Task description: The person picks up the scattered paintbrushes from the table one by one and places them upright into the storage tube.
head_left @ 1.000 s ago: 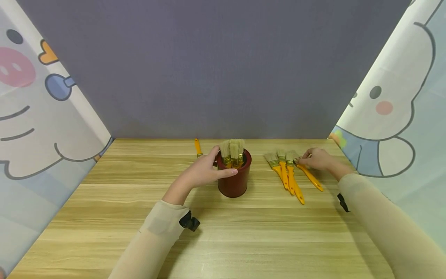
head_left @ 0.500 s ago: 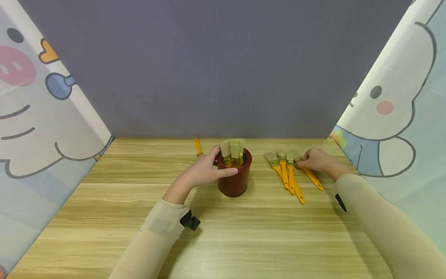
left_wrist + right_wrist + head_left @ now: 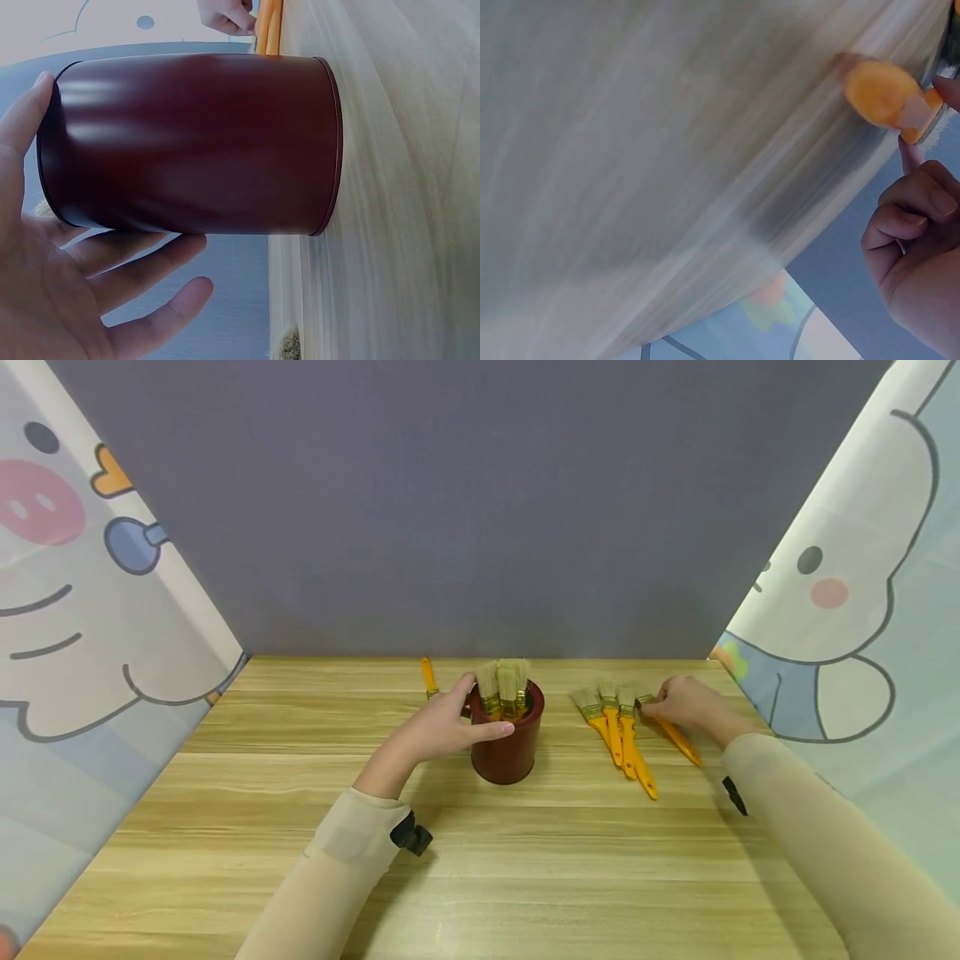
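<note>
My left hand [image 3: 431, 731] holds a dark red cylindrical pot [image 3: 504, 756] by its rim, thumb across the front and fingers behind its left side. Several paintbrushes [image 3: 508, 685] stand in the pot, bristles up. The left wrist view has the pot's smooth side [image 3: 195, 146] filling the middle. At the right, my right hand [image 3: 686, 703] pinches a paintbrush [image 3: 678, 742] near its metal band. The orange handle [image 3: 881, 94] of that brush points toward the camera in the right wrist view. Just left of it, several more paintbrushes [image 3: 615, 731] lie fanned and overlapping.
One more paintbrush [image 3: 429, 677] lies behind my left hand, partly hidden by it. A grey panel [image 3: 480, 510] rises along the back of the wooden table [image 3: 480, 877]. Cartoon-printed sheets [image 3: 832, 652] hang at both sides.
My right fingers have closed in on the rightmost paintbrush, and its handle end has shifted slightly to the right and up. The left hand and the pot stay in place.
</note>
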Demonstrator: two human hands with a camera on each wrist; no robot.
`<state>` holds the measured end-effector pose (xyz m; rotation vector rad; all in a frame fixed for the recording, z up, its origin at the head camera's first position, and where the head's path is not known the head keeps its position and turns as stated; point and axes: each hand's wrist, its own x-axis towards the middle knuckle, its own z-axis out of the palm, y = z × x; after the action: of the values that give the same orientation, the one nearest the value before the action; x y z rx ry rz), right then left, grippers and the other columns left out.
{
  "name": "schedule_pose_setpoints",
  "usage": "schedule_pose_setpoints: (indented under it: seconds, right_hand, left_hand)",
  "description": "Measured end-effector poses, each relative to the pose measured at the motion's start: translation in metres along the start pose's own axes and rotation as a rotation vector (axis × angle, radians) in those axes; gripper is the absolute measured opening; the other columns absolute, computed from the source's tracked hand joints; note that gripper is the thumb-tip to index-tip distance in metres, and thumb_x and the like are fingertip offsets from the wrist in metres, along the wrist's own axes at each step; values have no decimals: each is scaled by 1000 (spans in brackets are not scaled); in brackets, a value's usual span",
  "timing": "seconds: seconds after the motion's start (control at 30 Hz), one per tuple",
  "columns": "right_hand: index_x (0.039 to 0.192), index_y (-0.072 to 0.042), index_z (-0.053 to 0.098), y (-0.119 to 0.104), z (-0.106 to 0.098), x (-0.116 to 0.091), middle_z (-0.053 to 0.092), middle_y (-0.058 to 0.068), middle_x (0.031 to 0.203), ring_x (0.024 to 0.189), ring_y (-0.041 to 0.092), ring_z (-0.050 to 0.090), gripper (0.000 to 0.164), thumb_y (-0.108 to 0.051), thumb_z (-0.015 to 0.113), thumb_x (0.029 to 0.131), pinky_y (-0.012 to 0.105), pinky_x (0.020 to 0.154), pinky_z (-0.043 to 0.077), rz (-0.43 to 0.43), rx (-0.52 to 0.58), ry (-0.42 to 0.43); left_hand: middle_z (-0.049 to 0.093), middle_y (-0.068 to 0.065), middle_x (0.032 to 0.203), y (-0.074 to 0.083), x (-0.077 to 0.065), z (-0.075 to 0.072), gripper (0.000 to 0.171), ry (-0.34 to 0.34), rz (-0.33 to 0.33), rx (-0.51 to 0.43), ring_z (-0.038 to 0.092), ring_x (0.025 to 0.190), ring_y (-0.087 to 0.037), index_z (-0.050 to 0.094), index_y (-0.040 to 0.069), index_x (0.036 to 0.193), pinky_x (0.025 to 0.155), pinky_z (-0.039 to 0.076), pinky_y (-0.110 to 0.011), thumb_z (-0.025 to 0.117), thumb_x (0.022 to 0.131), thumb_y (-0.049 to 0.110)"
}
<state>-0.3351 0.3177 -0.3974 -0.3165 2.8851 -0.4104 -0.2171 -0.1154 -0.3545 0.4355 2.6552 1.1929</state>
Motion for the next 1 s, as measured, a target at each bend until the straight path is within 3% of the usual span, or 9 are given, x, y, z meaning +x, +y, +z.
schedule_pose_setpoints:
  seconds: [0.23, 0.4, 0.53, 0.63, 0.73, 0.83, 0.9, 1.0]
  right_hand:
    - [61, -21, 41, 1, -7, -4, 32, -9, 54, 52, 9, 28, 52, -44, 69, 98, 27, 52, 28, 10, 24, 50]
    - [68, -16, 42, -3, -16, -6, 28, -7, 57, 55, 12, 27, 48, -40, 65, 102, 31, 55, 28, -3, 72, 126]
    - [87, -2, 61, -12, -27, -9, 38, -1, 54, 51, 12, 30, 46, -44, 64, 102, 31, 53, 32, -4, 91, 170]
    - [119, 10, 66, -20, -35, -12, 67, 18, 76, 56, 16, 46, 62, -49, 65, 101, 34, 58, 44, -3, 105, 200]
    - [132, 11, 65, -28, -42, -16, 73, 32, 107, 69, 26, 59, 68, -50, 66, 101, 40, 65, 52, -16, 144, 243]
    - [132, 7, 66, -40, -50, -19, 71, 32, 108, 84, 35, 64, 65, -50, 66, 101, 45, 70, 53, -19, 193, 283]
    - [133, 3, 66, -51, -56, -23, 69, 27, 102, 84, 36, 61, 63, -51, 66, 101, 46, 70, 50, -13, 241, 304]
    - [136, -2, 65, -70, -66, -30, 63, 12, 87, 79, 28, 55, 64, -55, 67, 100, 43, 72, 48, -26, 310, 324]
  left_hand:
    - [58, -6, 154, 0, 1, 0, 94, 1, 3, -2, 56, 145, -27, 34, 21, 160, 115, 51, -51, 76, 90, 67]
    - [53, -7, 160, -1, 0, 0, 104, -7, -17, -9, 54, 148, -28, 26, 21, 166, 116, 50, -52, 76, 88, 70]
    - [48, -10, 164, -2, -1, 0, 113, -8, -40, -4, 53, 149, -30, 19, 21, 170, 118, 49, -53, 75, 87, 73]
    - [48, -11, 164, -2, -1, 0, 115, -6, -47, 4, 53, 149, -30, 16, 20, 171, 118, 48, -53, 75, 87, 73]
    - [50, -10, 163, -2, -1, 1, 114, -3, -42, 10, 54, 148, -30, 18, 19, 170, 118, 49, -53, 75, 87, 73]
    - [52, -10, 161, -2, 0, 1, 112, -5, -37, 9, 54, 148, -30, 20, 19, 169, 117, 49, -53, 75, 88, 73]
    - [53, -10, 160, -2, 0, 1, 109, -5, -32, 7, 55, 147, -30, 23, 19, 168, 117, 49, -53, 75, 88, 72]
    - [54, -10, 159, -3, 1, 0, 108, -5, -27, 7, 55, 147, -30, 25, 19, 167, 116, 50, -53, 75, 88, 73]
